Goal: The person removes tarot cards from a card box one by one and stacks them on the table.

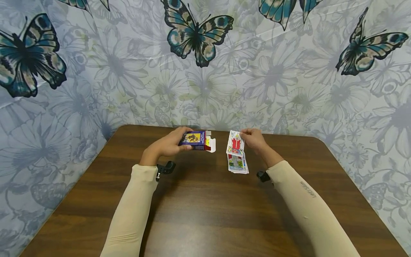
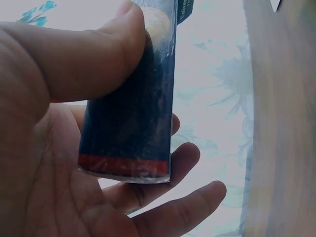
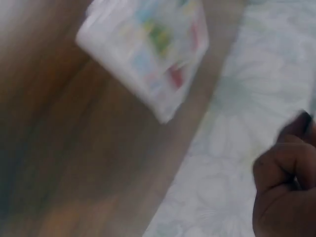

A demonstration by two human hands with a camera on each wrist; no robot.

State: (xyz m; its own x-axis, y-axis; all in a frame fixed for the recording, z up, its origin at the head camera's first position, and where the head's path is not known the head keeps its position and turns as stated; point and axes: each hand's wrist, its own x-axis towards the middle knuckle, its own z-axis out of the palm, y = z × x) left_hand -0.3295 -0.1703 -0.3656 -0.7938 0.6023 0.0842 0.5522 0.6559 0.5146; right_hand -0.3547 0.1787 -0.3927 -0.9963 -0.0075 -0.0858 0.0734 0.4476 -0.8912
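My left hand [image 1: 167, 142] grips a dark blue card box [image 1: 196, 140] with a yellow picture panel; its white end flaps stand open toward the right. In the left wrist view the thumb presses one side of the box [image 2: 129, 128], whose near end has a red band, and fingers show behind it. To the right, my right hand [image 1: 254, 138] pinches a picture card [image 1: 236, 144] with a red figure by its upper right edge. Just below that card lies a slightly spread stack of picture cards [image 1: 237, 164], blurred in the right wrist view, where the held card cannot be made out.
Both hands work near the far edge of a brown wooden table [image 1: 205, 214]. Directly behind it hangs a pale floral cloth [image 1: 205, 92] with teal butterflies. Dark wrist straps [image 1: 166, 167] sit at the sleeve cuffs.
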